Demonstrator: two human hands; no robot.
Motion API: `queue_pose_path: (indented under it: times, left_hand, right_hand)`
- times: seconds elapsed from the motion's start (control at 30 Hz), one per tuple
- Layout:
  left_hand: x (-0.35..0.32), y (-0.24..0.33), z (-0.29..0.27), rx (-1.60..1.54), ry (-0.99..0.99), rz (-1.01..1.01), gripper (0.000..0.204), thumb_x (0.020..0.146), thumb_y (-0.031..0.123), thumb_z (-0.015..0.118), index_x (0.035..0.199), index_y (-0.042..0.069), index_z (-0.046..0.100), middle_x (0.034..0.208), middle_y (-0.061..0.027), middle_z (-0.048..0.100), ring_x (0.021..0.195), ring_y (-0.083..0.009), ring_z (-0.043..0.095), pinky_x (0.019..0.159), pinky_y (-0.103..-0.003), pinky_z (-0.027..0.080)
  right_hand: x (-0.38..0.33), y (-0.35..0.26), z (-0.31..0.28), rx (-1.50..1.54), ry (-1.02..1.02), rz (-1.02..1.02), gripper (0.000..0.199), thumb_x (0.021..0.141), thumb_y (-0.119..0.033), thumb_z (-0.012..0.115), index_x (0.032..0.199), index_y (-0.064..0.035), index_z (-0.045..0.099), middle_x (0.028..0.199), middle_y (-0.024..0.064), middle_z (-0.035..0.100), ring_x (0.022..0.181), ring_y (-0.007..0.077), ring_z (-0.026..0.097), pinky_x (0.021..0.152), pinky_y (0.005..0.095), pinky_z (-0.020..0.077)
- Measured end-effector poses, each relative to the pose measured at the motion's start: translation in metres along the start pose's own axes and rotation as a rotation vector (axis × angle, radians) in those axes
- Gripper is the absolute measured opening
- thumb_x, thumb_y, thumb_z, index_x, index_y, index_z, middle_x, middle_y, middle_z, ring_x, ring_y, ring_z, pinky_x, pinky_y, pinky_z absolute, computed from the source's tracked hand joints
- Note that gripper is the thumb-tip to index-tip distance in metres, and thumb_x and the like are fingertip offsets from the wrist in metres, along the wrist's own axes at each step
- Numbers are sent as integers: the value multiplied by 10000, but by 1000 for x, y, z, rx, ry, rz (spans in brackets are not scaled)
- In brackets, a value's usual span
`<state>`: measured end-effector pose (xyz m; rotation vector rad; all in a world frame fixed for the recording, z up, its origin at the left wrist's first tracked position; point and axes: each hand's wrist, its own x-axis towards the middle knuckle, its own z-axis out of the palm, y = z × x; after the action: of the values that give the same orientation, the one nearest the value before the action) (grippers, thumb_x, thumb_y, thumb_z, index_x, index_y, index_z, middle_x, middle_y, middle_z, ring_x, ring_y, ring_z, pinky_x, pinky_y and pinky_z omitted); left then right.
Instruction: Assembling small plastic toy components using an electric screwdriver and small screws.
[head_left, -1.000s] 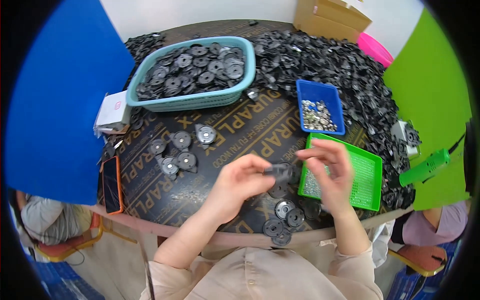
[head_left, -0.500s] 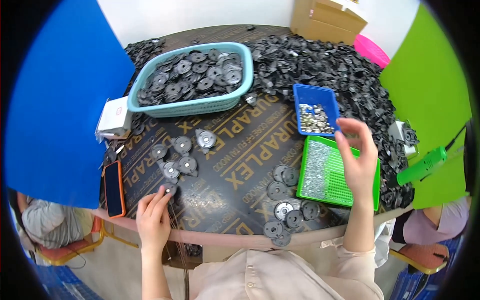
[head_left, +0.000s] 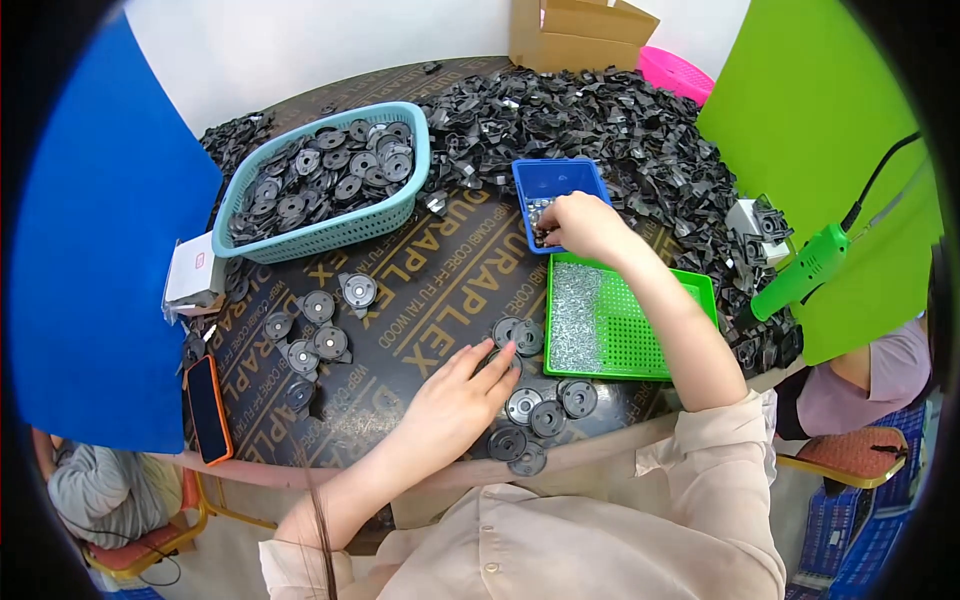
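Observation:
My left hand (head_left: pixel 455 400) reaches across the front of the table, its fingers stretched out over a black round disc part that they partly cover. Around its fingertips lie several similar disc parts (head_left: pixel 547 418), some overlapping. My right hand (head_left: pixel 590 228) is inside the small blue tray (head_left: pixel 555 175), fingertips bent down together among small shiny metal pieces (head_left: pixel 537 215). Whatever those fingers pinch is hidden. Below my right forearm sits a green tray (head_left: pixel 632 325) with a gridded bottom; tiny silver pieces (head_left: pixel 577 320) fill its left side. A second group of disc parts (head_left: pixel 330 342) lies to the left.
A teal basket (head_left: pixel 330 235) full of disc parts stands at the back left. Black parts (head_left: pixel 600 120) are heaped along the back and right. An orange-edged phone (head_left: pixel 208 410) and white box (head_left: pixel 195 272) lie left; a green corded tool (head_left: pixel 803 272) is at right.
My left hand has left the left group of discs and moved right to the other group. My right hand has dropped into the blue tray. The whole view has shifted.

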<state>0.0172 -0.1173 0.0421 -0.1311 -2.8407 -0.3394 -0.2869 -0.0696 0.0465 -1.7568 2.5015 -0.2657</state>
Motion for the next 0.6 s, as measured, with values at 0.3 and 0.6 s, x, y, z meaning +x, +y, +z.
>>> queue_pose_path:
  times: [0.3, 0.6]
  left_hand:
    - [33, -5, -23, 79, -127, 88, 181, 776, 94, 616, 937, 36, 676, 950, -126, 686, 840, -275, 673, 727, -356, 542]
    - [45, -22, -34, -538, 315, -422, 148, 866, 95, 669, 969, -6, 700, 784, -107, 709, 693, -106, 658, 638, -237, 509]
  right_hand:
    - [-11, -12, -18, 9, 393, 59, 124, 724, -80, 669, 835, -116, 713, 772, 86, 679, 821, 272, 635, 751, 391, 512]
    - [-54, -55, -43, 134, 608, 157, 127, 796, -54, 644, 913, -25, 686, 830, 180, 652, 817, 362, 645, 744, 427, 515]
